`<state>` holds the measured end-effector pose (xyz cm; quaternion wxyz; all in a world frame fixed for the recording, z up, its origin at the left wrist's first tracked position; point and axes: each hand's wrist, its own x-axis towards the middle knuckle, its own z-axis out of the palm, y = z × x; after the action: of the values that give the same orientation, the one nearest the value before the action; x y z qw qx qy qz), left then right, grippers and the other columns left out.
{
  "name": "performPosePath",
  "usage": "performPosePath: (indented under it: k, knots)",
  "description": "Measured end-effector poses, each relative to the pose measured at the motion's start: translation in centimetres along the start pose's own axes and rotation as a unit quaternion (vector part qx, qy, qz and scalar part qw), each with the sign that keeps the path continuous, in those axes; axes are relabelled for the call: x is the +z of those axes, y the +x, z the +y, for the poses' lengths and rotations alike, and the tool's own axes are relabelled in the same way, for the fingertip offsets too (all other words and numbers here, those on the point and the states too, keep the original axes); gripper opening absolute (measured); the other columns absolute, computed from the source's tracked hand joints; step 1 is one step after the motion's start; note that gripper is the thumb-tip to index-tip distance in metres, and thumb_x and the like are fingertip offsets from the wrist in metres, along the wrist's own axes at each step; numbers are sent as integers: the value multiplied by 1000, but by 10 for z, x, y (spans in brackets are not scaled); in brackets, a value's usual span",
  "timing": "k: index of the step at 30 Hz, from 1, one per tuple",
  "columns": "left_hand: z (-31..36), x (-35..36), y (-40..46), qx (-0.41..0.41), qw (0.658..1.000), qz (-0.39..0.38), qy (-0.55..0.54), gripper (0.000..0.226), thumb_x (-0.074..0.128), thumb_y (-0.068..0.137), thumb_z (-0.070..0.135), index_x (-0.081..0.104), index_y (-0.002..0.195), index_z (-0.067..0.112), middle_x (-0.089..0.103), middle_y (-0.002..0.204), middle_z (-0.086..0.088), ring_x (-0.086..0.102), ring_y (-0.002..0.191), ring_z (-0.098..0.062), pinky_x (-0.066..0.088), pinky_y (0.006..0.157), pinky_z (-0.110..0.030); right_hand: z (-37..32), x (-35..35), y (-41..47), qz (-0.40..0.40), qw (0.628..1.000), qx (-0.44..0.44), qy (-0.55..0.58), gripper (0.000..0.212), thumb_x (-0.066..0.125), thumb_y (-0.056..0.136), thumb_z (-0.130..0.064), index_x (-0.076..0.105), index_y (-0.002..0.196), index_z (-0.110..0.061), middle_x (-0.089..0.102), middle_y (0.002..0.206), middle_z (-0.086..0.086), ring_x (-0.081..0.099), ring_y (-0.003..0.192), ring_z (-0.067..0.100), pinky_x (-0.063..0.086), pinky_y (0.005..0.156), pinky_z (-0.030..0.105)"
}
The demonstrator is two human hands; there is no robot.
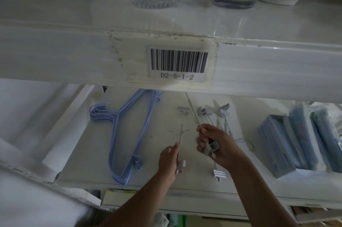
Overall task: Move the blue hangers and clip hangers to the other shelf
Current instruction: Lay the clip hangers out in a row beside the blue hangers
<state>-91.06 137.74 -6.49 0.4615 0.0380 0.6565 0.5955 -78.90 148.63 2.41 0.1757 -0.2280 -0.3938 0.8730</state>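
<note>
Nearest, the left hand [169, 160] pinches one clip hanger [179, 145] by its thin rod, just above the grey clip. The right hand [214, 145] grips another clip hanger [194, 112] the same way. They look light, stiff and snag-prone, so the rod seems the safest hold. Farther back on the shelf [92, 152] lie more clip hangers [222, 113]. To the left, the blue hangers [125, 134] lie stacked; lift them together near the hooks.

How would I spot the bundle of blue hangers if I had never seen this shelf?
Find the white shelf edge with the barcode label, then look at the lower shelf beneath it. Left of both hands lies the stack of blue hangers, hooks pointing left. They are the only thin blue wire shapes; the clip hangers to the right are grey.
</note>
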Motion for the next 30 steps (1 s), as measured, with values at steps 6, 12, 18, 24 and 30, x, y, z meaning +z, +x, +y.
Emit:
performPosePath:
  k: [6,12,18,24,30]
  knots:
    - [3,-6,-2,99,995,-12,5,20,63,89,28,55,77,14,47,55,-2,46,42,-16,37,37,-21,-15,-7,6,45,997,55,-18,12,49,87,-3,61,86,0,43,56,6,44,48,18,34,46,25]
    - [5,-11,-2,111,990,-90,-3,16,71,82,32,69,86,17,49,59,-6,41,41,-9,34,39,-18,-26,-6,3,46,982,89,162,11,43,87,-7,53,83,-6,39,59,-2,42,50,10,36,45,21]
    - [17,-14,-9,76,965,-195,160,85,88,61,30,50,136,23,54,115,-3,56,83,-16,49,64,-24,-26,22,0,63,962,101,244,25,63,63,5,47,72,-11,42,60,-1,43,49,11,40,48,21]
    - [26,-6,-13,146,922,-167,317,99,85,61,24,32,145,29,45,120,-5,55,98,-19,52,80,-29,-27,49,2,66,948,102,294,30,64,61,15,48,69,-10,42,59,0,45,45,13,41,51,23]
    - [14,-8,-14,184,940,-105,267,42,69,65,25,45,99,15,38,85,-2,38,72,-14,40,61,-31,-46,56,-13,41,976,27,211,31,84,57,6,68,83,0,53,62,1,58,53,13,57,61,33]
